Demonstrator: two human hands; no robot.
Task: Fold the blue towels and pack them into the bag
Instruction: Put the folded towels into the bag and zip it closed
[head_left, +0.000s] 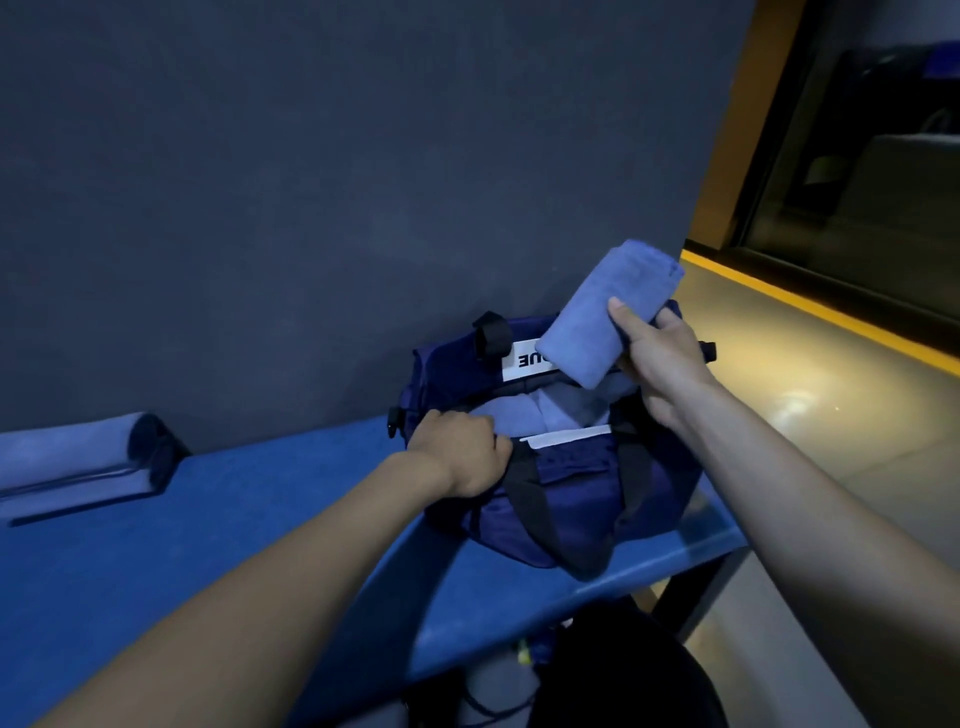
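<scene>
One folded, soft blue towel (608, 312) is clamped in the right hand (660, 358) directly above the open navy fabric bag (561, 499) at the blue table's (208, 519) right end, long axis slanting mouthward, while the left hand (462, 452) grips the near rim.

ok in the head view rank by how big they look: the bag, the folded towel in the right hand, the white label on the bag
1. navy bag
2. folded blue towel, held above the bag, so slightly nearer the camera
3. white label, partly hidden behind the towel
</scene>
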